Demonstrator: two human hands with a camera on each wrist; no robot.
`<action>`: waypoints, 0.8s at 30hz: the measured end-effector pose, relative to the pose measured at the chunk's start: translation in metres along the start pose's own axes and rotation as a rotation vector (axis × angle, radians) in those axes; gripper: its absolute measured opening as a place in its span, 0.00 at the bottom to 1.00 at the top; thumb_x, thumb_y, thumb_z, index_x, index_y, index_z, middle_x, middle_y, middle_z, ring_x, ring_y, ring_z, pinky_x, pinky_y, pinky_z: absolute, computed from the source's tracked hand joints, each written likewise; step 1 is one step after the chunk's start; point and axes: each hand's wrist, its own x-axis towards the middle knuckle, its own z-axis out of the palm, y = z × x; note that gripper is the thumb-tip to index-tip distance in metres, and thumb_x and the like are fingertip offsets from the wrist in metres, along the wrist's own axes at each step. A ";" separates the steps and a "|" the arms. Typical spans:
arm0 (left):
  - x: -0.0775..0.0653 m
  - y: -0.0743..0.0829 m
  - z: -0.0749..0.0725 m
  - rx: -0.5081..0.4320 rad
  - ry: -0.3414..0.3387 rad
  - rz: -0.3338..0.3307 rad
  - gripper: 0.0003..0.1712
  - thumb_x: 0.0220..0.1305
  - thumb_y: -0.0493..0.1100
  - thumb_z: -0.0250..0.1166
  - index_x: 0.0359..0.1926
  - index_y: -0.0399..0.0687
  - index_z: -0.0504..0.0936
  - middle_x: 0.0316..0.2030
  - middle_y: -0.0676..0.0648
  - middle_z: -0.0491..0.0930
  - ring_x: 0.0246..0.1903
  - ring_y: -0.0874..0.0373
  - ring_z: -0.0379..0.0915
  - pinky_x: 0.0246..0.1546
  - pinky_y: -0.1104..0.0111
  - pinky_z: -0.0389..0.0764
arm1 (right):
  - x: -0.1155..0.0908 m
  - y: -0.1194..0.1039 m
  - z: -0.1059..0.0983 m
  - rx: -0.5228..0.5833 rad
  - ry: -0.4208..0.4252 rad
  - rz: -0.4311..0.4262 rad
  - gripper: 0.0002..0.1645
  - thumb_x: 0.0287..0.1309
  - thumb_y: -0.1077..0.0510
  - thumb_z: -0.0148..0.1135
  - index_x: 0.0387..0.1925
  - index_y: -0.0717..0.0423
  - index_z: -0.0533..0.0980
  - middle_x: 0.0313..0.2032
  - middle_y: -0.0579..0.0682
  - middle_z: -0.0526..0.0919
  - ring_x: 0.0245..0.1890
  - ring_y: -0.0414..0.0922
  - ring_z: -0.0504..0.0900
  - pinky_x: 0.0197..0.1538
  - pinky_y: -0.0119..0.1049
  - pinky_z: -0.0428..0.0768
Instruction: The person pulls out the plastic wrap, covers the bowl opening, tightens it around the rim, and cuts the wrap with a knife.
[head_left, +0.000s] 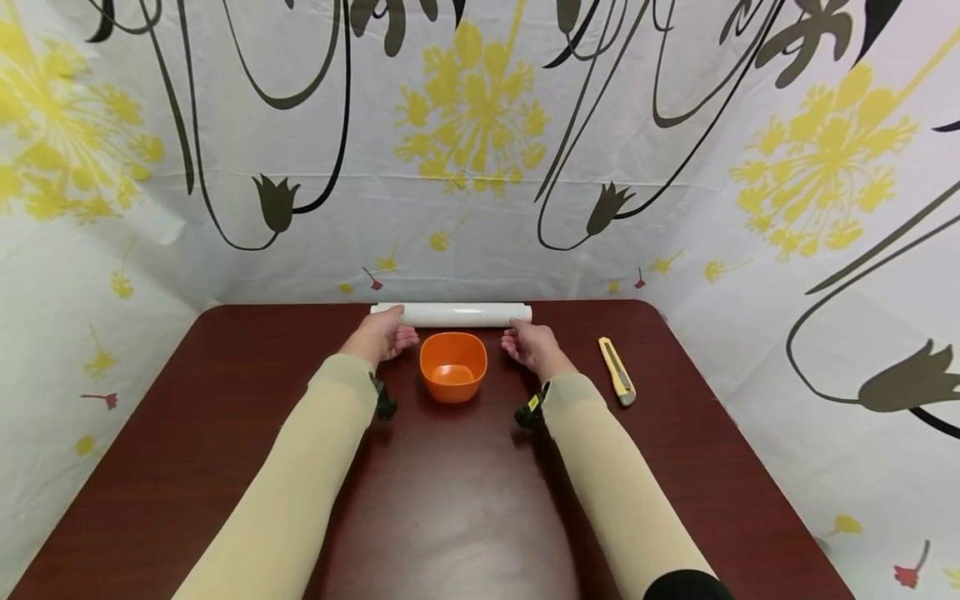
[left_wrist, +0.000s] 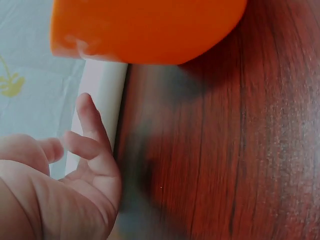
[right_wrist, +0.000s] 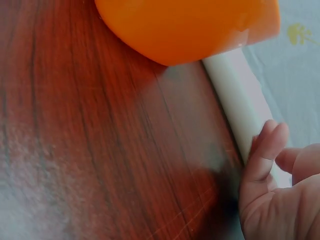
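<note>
A glossy white roll (head_left: pixel 453 314) lies crosswise along the table's far edge. At its left end, my left hand (head_left: pixel 381 335) grips it with the thumb on the far side and loosely bent fingers (left_wrist: pixel 91 125) on the near side. My right hand (head_left: pixel 534 346) holds the other end between its thumb and curled fingers (right_wrist: pixel 267 150). Between the hands, just in front of the roll, stands an upright orange bowl (head_left: pixel 453 392). In both wrist views the bowl covers part of the roll.
A yellow box cutter (head_left: pixel 617 372) lies right of my right hand on the dark red-brown table (head_left: pixel 457 517). Behind the table and along its sides hangs a white sheet (head_left: pixel 465 233) with yellow and grey flowers.
</note>
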 end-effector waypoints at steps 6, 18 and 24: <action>0.007 -0.007 -0.001 -0.092 0.009 0.021 0.21 0.87 0.45 0.53 0.68 0.38 0.78 0.42 0.48 0.88 0.25 0.66 0.86 0.27 0.79 0.76 | 0.002 0.007 -0.001 0.010 0.005 -0.036 0.24 0.85 0.52 0.56 0.64 0.69 0.78 0.23 0.47 0.84 0.19 0.35 0.81 0.27 0.25 0.83; 0.014 -0.016 -0.013 -0.156 -0.024 0.008 0.21 0.86 0.42 0.53 0.70 0.38 0.75 0.43 0.47 0.87 0.25 0.66 0.84 0.25 0.79 0.76 | 0.002 0.009 -0.006 -0.033 0.001 -0.065 0.23 0.84 0.53 0.57 0.63 0.70 0.79 0.26 0.47 0.84 0.21 0.35 0.82 0.30 0.26 0.84; 0.014 -0.018 -0.016 -0.126 -0.042 0.033 0.19 0.84 0.40 0.55 0.68 0.37 0.75 0.33 0.49 0.85 0.22 0.67 0.81 0.22 0.80 0.73 | 0.001 0.008 -0.010 -0.063 0.007 -0.089 0.23 0.84 0.54 0.58 0.64 0.71 0.78 0.25 0.45 0.84 0.21 0.35 0.81 0.29 0.26 0.84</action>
